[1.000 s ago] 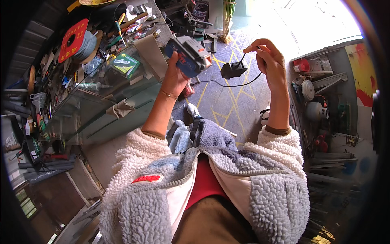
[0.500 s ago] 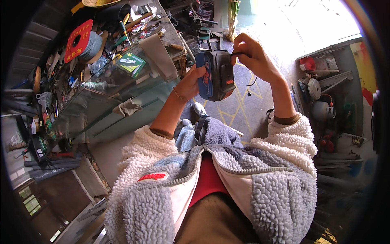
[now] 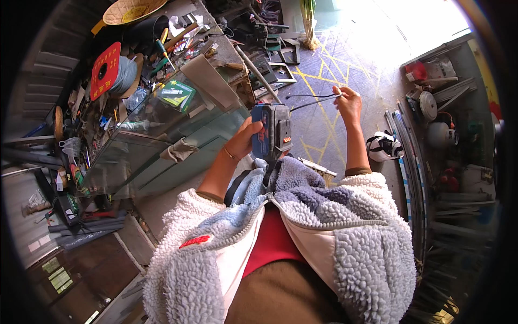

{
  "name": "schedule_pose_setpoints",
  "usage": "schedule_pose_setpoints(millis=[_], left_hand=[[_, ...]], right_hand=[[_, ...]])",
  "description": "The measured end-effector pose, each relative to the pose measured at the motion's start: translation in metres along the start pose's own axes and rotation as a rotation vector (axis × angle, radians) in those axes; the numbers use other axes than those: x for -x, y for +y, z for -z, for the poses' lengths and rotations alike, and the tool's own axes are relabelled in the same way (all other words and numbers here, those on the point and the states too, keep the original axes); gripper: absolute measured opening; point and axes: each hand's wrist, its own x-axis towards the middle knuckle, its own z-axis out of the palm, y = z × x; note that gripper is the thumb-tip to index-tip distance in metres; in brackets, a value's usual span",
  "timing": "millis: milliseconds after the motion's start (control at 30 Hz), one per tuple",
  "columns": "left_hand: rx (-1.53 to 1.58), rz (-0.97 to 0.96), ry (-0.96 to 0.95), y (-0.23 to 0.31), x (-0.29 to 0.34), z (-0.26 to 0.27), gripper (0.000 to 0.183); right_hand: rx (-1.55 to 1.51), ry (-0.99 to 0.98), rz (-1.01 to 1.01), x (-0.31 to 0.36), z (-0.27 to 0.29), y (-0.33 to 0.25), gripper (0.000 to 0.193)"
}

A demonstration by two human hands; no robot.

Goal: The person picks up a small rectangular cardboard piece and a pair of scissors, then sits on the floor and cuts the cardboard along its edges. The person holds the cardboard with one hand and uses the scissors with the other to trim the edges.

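A blue and black power-tool battery pack [image 3: 279,132] is held in front of my body. My left hand [image 3: 244,141] wraps its left side, thumb across the blue face. From the pack's upper right edge a thin black cable [image 3: 312,103] runs out to my right hand [image 3: 349,102], whose fingertips pinch it. Past the pinch, the cable doubles back, and its loose end hangs in the air above the pack. How the cable joins the pack is too small to make out.
A glass-topped counter [image 3: 156,140] stands at my left, cluttered with tools, a green box [image 3: 177,95] and a red-faced wire spool [image 3: 106,70]. Long strips [image 3: 406,162] lie along the floor at right, beside a white and black bundle [image 3: 384,146]. A shelf with a gas canister [image 3: 443,133] stands farther right.
The battery pack has come lower and closer to my body in my left hand. My right hand has moved from beside the pack out to the right, drawing the cable with it.
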Motion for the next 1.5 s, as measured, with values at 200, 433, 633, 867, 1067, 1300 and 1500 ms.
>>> schedule_pose_setpoints(millis=[200, 433, 633, 867, 1067, 1300, 1500], left_hand=[[-0.049, 0.037, 0.025, -0.014, 0.011, 0.019, 0.058], [0.112, -0.003, 0.185, -0.009, 0.037, 0.021, 0.06], [0.252, -0.023, 0.29, -0.005, 0.046, 0.033, 0.077], [0.236, -0.023, 0.213, -0.012, 0.038, 0.038, 0.071], [0.312, -0.067, 0.159, -0.011, 0.018, 0.022, 0.075], [0.273, 0.035, 0.126, -0.017, 0.004, 0.023, 0.081], [0.145, -0.019, 0.167, -0.02, -0.021, 0.009, 0.082]], right_hand=[[-1.651, -0.153, -0.074, -0.042, 0.013, 0.101, 0.027], [-1.291, 0.2, -0.195, -0.106, 0.106, 0.276, 0.026], [-1.094, 0.793, -0.356, -0.063, 0.192, 0.313, 0.036], [-0.53, 0.721, -0.097, -0.013, 0.157, 0.18, 0.032], [-0.067, 0.207, 0.345, 0.067, 0.046, 0.053, 0.027], [-0.091, -0.172, 0.326, 0.133, -0.013, -0.018, 0.023], [-0.209, -0.307, 0.299, 0.128, -0.014, -0.035, 0.019]])
